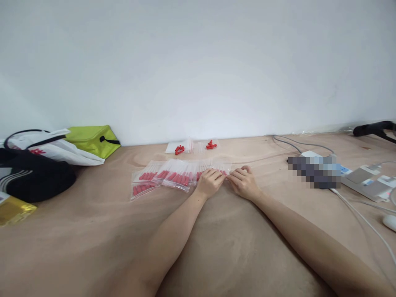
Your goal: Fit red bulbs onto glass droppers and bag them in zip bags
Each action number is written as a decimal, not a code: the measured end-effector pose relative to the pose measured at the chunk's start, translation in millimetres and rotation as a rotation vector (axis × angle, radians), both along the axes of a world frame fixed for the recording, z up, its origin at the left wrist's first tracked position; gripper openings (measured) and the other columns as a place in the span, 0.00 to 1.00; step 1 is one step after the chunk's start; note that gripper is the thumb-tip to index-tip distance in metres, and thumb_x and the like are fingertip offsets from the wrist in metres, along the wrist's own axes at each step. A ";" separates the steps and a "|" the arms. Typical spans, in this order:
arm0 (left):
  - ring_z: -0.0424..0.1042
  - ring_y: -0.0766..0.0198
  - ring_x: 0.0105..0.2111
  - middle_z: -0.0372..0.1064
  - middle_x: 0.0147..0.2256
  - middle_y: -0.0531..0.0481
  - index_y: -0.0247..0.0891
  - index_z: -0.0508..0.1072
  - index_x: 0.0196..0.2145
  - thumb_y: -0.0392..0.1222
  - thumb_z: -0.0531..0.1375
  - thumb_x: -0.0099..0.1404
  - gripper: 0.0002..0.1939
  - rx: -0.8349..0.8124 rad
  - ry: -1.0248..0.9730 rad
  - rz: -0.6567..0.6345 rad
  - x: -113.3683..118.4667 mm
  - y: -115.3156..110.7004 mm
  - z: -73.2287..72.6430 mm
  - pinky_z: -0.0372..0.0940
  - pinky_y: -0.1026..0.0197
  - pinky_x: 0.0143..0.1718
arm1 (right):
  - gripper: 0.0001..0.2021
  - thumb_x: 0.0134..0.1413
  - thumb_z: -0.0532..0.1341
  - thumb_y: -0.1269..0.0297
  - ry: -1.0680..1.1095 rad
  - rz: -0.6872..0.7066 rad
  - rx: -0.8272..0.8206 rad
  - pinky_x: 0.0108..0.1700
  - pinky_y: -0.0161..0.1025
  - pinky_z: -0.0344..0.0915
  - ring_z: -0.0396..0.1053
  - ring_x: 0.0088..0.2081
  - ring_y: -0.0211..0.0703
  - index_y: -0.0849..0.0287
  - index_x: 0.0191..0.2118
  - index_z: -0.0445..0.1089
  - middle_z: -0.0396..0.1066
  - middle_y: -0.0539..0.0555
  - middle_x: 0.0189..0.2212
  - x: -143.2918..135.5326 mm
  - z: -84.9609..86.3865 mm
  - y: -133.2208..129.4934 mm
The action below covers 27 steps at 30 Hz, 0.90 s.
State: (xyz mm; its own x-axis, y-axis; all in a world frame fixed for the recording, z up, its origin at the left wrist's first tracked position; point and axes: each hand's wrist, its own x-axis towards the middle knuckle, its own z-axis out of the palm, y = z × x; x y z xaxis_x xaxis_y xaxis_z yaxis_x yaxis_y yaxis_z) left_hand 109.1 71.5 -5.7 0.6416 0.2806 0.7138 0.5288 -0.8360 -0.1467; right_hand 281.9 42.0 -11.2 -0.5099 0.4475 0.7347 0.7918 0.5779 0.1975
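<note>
My left hand [210, 183] and my right hand [244, 182] come together over the near right end of a row of clear zip bags. Both have bent, closed fingers, and the fingertips pinch at the edge of the last zip bag [227, 166]. Small red pieces show through it between the hands; the fingers cover most of its lower edge. To the left, other zip bags [177, 177] overlap one another, each with several red stick-like pieces inside. Behind the row, loose red pieces [179, 149] and a second small heap of red pieces [211, 144] lie on flat clear bags [198, 146].
On the left are a black cap [37, 177], a white bag [62, 148], a yellow-green bag [93, 138] and a gold packet [15, 209]. Power strips with chargers [365, 180], cables [355, 208] and a blurred dark object [314, 172] lie at the right. A wall [198, 70] bounds the back.
</note>
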 end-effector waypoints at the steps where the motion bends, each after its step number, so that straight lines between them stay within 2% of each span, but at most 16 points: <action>1: 0.67 0.65 0.29 0.69 0.26 0.50 0.36 0.71 0.27 0.36 0.50 0.64 0.12 0.003 0.008 -0.003 -0.1 -0.2 0.3 0.60 0.60 0.33 | 0.08 0.53 0.53 0.71 -0.006 0.001 -0.005 0.39 0.40 0.48 0.60 0.30 0.38 0.59 0.30 0.69 0.68 0.52 0.24 -1.8 0.2 -0.7; 8: 0.66 0.65 0.29 0.69 0.24 0.51 0.36 0.70 0.24 0.35 0.50 0.64 0.14 0.076 0.051 -0.012 -1.4 -0.2 2.5 0.59 0.61 0.33 | 0.09 0.53 0.52 0.71 -0.022 -0.004 -0.021 0.40 0.41 0.47 0.60 0.31 0.38 0.59 0.31 0.69 0.69 0.52 0.25 -0.9 2.3 -4.7; 12: 0.66 0.65 0.29 0.69 0.24 0.51 0.36 0.70 0.25 0.35 0.49 0.64 0.13 0.097 0.056 -0.014 -1.6 -0.2 3.6 0.58 0.61 0.33 | 0.09 0.53 0.52 0.72 0.002 -0.002 0.000 0.42 0.42 0.46 0.61 0.32 0.37 0.57 0.30 0.69 0.70 0.51 0.26 3.8 4.0 -6.0; 19: 0.65 0.65 0.28 0.67 0.24 0.49 0.36 0.69 0.25 0.34 0.47 0.65 0.15 0.076 0.040 0.019 -4.6 -1.3 5.3 0.58 0.59 0.35 | 0.10 0.51 0.53 0.73 0.061 -0.029 -0.016 0.44 0.43 0.45 0.63 0.34 0.38 0.55 0.32 0.70 0.72 0.50 0.30 18.4 2.9 -7.0; 27: 0.64 0.65 0.25 0.66 0.22 0.51 0.36 0.67 0.23 0.34 0.49 0.64 0.14 0.161 -0.016 0.074 -7.4 -0.2 6.4 0.58 0.60 0.34 | 0.09 0.49 0.53 0.74 0.133 -0.006 -0.001 0.45 0.44 0.46 0.64 0.32 0.37 0.55 0.31 0.69 0.73 0.49 0.29 26.1 -0.9 -6.9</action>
